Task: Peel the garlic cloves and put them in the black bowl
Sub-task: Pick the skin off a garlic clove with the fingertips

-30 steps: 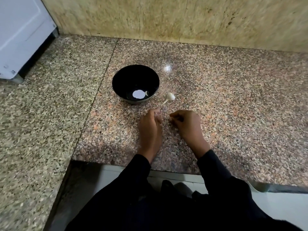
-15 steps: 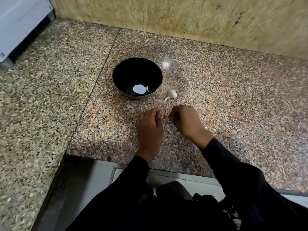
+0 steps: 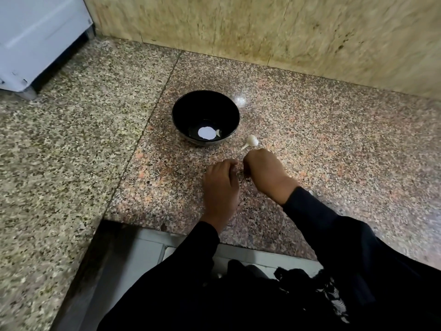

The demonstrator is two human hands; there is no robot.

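Observation:
The black bowl stands on the granite counter; a round white glare and a small white piece show in its bottom. Right of the bowl lies an unpeeled garlic piece with a stem. Just in front of it, my left hand and my right hand rest low on the counter, fingers curled and fingertips almost touching. They pinch a small thing between them, which the fingers hide. My right hand's knuckles sit close to the garlic piece.
A white appliance stands at the back left on a short foot. A beige stone wall closes the back. The counter's front edge runs under my forearms. A tiny white scrap lies by my right sleeve.
My right hand has moved slightly forward, toward the garlic piece, and closer to my left hand. The bowl and garlic piece stay put; the view has shifted.

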